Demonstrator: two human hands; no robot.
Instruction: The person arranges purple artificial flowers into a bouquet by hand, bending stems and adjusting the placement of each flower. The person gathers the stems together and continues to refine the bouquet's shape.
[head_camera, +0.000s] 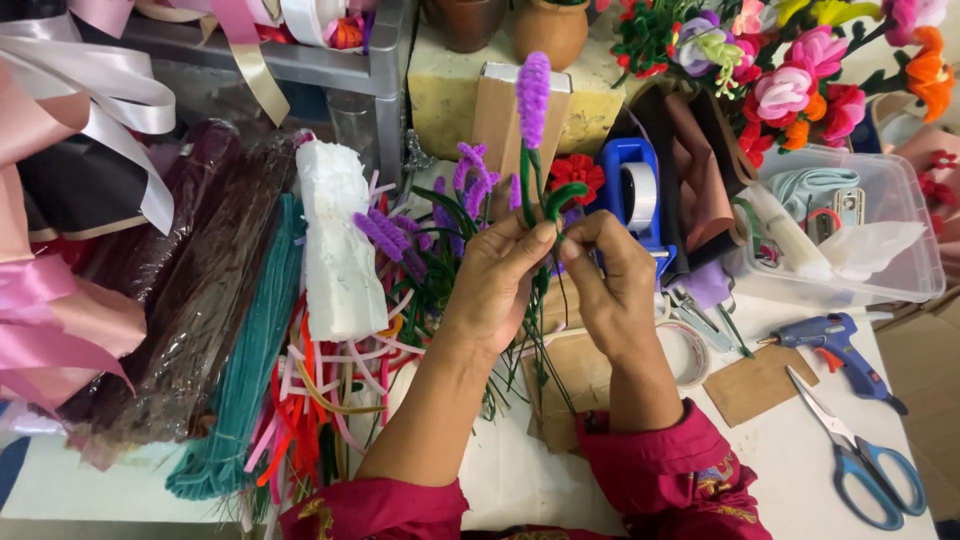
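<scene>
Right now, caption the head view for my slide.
Left hand and right hand hold a purple pipe-cleaner flower by its green stem above a craft table with scissors and a glue gun.

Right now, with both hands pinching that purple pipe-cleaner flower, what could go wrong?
The left hand and right hand grip the thin green stem of the purple flower; its tall head could bend or slip. Finished purple stems crowd just behind and might snag. The scissors lie open near the table edge and could be knocked off.

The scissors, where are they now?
In the head view, the scissors lie at the table's lower right, below the glue gun, right of the right hand.
</scene>
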